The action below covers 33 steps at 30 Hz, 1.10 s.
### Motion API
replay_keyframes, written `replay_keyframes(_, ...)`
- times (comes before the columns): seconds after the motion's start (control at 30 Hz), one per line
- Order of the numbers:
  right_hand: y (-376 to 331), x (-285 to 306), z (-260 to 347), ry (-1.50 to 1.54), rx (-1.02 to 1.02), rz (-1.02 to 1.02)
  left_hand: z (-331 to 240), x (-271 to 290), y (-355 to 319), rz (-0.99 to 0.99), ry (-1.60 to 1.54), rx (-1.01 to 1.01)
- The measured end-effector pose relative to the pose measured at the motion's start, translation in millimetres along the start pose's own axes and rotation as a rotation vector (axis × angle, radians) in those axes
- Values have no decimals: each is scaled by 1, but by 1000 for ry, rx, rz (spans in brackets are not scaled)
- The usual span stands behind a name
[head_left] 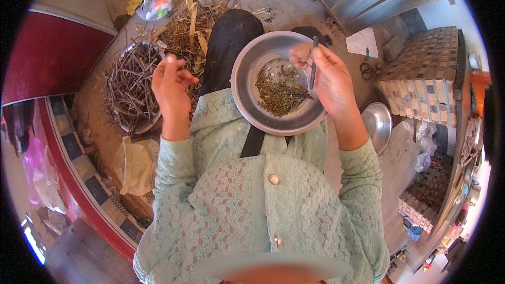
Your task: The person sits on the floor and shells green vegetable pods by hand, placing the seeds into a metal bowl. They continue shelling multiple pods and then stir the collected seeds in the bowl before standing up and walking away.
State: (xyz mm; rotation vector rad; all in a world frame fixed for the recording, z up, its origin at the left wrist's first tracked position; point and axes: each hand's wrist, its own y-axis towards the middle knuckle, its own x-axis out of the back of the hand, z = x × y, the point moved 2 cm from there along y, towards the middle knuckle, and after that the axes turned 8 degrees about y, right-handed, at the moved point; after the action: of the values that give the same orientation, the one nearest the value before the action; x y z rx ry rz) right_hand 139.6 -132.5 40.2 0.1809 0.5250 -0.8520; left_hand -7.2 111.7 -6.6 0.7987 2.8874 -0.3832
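A wide metal basin (243,87) rests on my lap, with a loose heap of small green and brown grains or seed-like pieces (279,94) on its bottom. Over the basin's right side, my right hand (329,73) has its fingers closed round a slim dark rod (314,66), held nearly upright; its exact kind is unclear. The fingertips of that hand are blurred. My left hand (172,87) hovers left of the basin, beside a bowl piled with thin brown twigs (131,84). Its fingers are bent and apart, and nothing shows in them.
Dry husks and stalks (194,26) litter the floor beyond my left hand, near a knotted plastic bag (155,4). A yellowish sack (138,163) lies below the twigs. On the right are another metal bowl (376,123), scissors (366,68) and a tiled block (421,73).
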Motion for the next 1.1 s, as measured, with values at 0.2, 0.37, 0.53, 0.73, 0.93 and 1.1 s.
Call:
replay_keyframes(0.2, -3, 1, 4, -77, -82, 38, 19, -53, -45, 504, 446, -438)
replay_keyframes(0.37, -6, 4, 6, -147, -105, 42, 32, -108, -74, 880, 1035, -940)
replay_keyframes(0.53, -7, 0, 5, -146, -128, 25, 47, -119, -71, 889, 1193, -1012)
replay_keyframes(0.73, -7, 5, 8, -198, -145, 25, 25, -97, -62, 889, 841, -556)
replay_keyframes(0.93, -9, -3, 10, -471, -36, 75, 11, -76, -61, 857, 510, -136)
replay_keyframes(1.1, -7, -7, 7, -878, 282, 279, 13, -67, -60, 759, 321, -52)
